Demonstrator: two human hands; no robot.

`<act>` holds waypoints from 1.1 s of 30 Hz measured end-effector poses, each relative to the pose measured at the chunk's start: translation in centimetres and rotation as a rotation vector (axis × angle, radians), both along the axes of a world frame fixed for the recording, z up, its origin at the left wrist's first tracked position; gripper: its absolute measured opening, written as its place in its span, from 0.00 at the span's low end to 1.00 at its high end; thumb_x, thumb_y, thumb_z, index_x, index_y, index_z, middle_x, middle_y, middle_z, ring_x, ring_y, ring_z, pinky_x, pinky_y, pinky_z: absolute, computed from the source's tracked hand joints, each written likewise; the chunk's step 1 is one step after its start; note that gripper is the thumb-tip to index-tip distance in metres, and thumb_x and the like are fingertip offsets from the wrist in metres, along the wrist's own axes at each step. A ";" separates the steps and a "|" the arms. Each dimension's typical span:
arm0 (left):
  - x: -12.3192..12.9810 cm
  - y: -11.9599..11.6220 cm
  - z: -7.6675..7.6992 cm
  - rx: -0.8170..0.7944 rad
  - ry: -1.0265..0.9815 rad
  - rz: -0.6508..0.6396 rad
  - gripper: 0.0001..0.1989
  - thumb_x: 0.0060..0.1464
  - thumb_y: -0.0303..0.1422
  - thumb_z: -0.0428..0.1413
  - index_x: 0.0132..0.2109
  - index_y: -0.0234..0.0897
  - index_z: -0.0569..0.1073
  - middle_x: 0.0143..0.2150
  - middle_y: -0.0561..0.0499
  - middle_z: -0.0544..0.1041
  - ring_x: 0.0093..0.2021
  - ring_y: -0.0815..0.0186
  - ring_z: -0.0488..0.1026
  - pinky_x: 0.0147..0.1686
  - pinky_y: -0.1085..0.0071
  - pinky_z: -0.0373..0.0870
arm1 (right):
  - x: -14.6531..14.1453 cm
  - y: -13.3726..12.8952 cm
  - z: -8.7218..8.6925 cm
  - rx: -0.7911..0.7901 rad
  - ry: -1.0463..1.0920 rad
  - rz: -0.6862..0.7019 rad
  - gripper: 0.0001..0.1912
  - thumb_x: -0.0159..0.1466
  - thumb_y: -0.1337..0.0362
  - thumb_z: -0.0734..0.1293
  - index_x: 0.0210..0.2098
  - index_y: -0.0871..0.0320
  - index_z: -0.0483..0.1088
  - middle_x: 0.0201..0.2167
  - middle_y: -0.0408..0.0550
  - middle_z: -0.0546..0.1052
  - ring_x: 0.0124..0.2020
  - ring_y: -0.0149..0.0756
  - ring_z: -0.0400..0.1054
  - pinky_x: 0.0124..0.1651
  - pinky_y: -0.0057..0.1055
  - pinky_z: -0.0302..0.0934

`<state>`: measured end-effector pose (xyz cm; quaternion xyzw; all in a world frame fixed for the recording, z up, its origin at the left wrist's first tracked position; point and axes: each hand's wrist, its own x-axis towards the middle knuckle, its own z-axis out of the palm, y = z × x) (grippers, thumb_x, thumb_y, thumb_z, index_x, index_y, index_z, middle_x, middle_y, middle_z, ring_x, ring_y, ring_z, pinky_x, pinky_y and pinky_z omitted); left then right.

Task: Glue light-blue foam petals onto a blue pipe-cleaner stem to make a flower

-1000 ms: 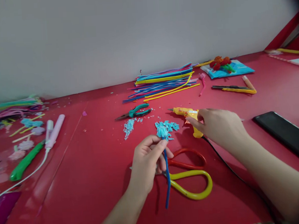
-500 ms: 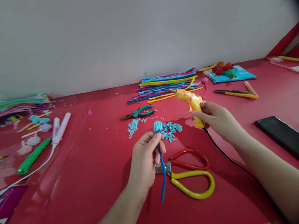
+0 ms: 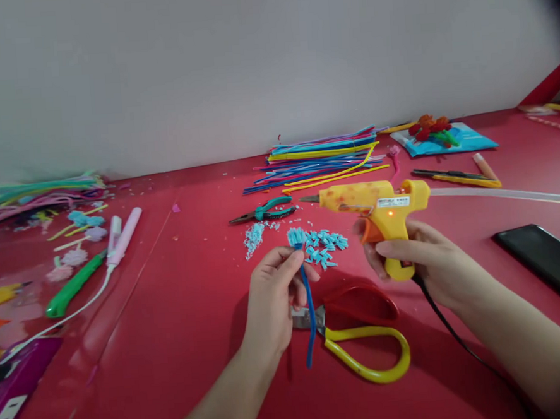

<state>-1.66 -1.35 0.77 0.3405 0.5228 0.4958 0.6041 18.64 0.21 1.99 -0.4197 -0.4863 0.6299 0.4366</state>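
Between thumb and fingers, my left hand [image 3: 278, 292] pinches a dark blue stem [image 3: 310, 315] topped by a light blue tuft [image 3: 295, 236]. The stem's lower end hangs over the scissors [image 3: 363, 334], which have one red and one yellow handle. My right hand [image 3: 418, 258] is wrapped round the grip of a yellow glue gun [image 3: 365, 198]. The gun's nozzle points left, above and to the right of the tuft, not touching it. A clear glue stick [image 3: 497, 193] extends from its back, and a small light glows on its side. Cut light blue pieces [image 3: 327, 241] lie beside the tuft.
On the red table [image 3: 174, 342] are teal pliers [image 3: 263, 210], bundled coloured stems [image 3: 324, 156], a black phone [image 3: 544, 266] at right, and a blue packet [image 3: 470, 138] with red flowers. At left lie a pink tool [image 3: 125, 236] with a white cord and a green-handled tool [image 3: 76, 287].
My right hand has brought the glue gun nearer and lower, turning it so its side faces me and its nozzle points left. My left hand still holds the stem. The view has shifted slightly.
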 end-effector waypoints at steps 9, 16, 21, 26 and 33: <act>-0.1 0.2 -0.3 0.027 -0.039 0.042 0.08 0.50 0.35 0.57 0.30 0.36 0.66 0.21 0.57 0.73 0.10 0.81 0.58 0.09 0.85 0.49 | -1.2 -1.5 0.4 0.128 -0.164 0.128 0.08 0.59 0.60 0.66 0.37 0.56 0.71 0.31 0.45 0.73 0.23 0.28 0.63 0.24 0.25 0.60; -0.2 0.2 -0.3 0.056 -0.016 0.052 0.08 0.49 0.35 0.57 0.30 0.35 0.67 0.21 0.56 0.73 0.11 0.80 0.59 0.09 0.84 0.51 | -1.9 -1.7 0.0 0.554 -0.409 0.096 0.12 0.64 0.58 0.59 0.44 0.50 0.71 0.31 0.45 0.75 0.30 0.36 0.69 0.33 0.30 0.66; -0.2 0.3 -0.3 0.056 0.008 0.053 0.08 0.49 0.35 0.57 0.29 0.35 0.68 0.20 0.57 0.73 0.11 0.80 0.58 0.09 0.83 0.50 | -1.9 -1.8 -0.5 0.564 -0.495 -0.004 0.08 0.64 0.60 0.60 0.35 0.50 0.71 0.22 0.41 0.70 0.19 0.31 0.63 0.20 0.25 0.58; -0.3 0.2 -0.3 0.057 0.021 0.046 0.09 0.50 0.35 0.57 0.28 0.35 0.67 0.21 0.57 0.73 0.11 0.80 0.58 0.09 0.83 0.49 | -1.8 -1.8 -0.4 0.562 -0.513 0.005 0.12 0.64 0.59 0.59 0.28 0.52 0.68 0.18 0.40 0.67 0.16 0.30 0.59 0.20 0.27 0.57; -0.2 0.2 -0.3 0.068 0.020 0.042 0.08 0.51 0.34 0.56 0.28 0.35 0.67 0.21 0.57 0.73 0.11 0.80 0.58 0.10 0.84 0.48 | -1.8 -1.9 -0.6 0.534 -0.532 -0.001 0.14 0.64 0.59 0.59 0.24 0.53 0.63 0.16 0.40 0.64 0.15 0.29 0.56 0.17 0.26 0.51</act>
